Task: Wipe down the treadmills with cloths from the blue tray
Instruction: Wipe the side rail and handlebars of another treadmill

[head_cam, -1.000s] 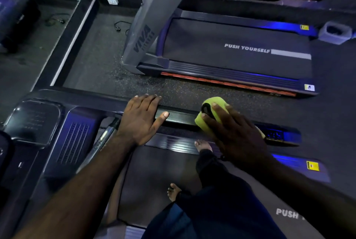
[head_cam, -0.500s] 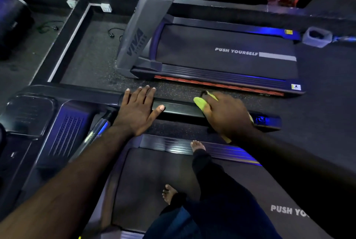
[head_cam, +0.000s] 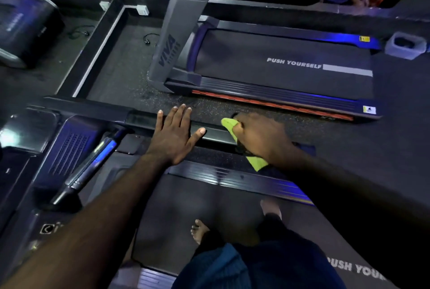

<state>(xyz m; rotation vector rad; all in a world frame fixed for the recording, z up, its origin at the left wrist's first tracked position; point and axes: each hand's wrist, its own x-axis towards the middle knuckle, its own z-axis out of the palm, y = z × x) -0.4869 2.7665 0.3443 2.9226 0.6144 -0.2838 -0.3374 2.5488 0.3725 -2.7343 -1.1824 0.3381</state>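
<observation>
I stand barefoot on a treadmill belt [head_cam: 186, 214]. Its dark side handrail [head_cam: 209, 131] runs across the middle of the view. My left hand [head_cam: 173, 133] lies flat on the rail with fingers straight and spread. To its right, my right hand [head_cam: 258, 136] grips a yellow-green cloth [head_cam: 229, 125] and presses it on the rail; the cloth sticks out past the fingers and below the wrist. No blue tray is in view.
A second treadmill [head_cam: 279, 65] marked "PUSH YOURSELF" lies beyond a strip of speckled floor, with its grey upright [head_cam: 174, 39]. This treadmill's console [head_cam: 46, 149] and a chrome bar [head_cam: 93, 160] are at left. A pale container [head_cam: 404, 45] sits at far right. A person stands at the top right.
My right hand has slid the cloth left along the rail, closer to my left hand, and now covers more of it. My left hand has stayed flat on the rail.
</observation>
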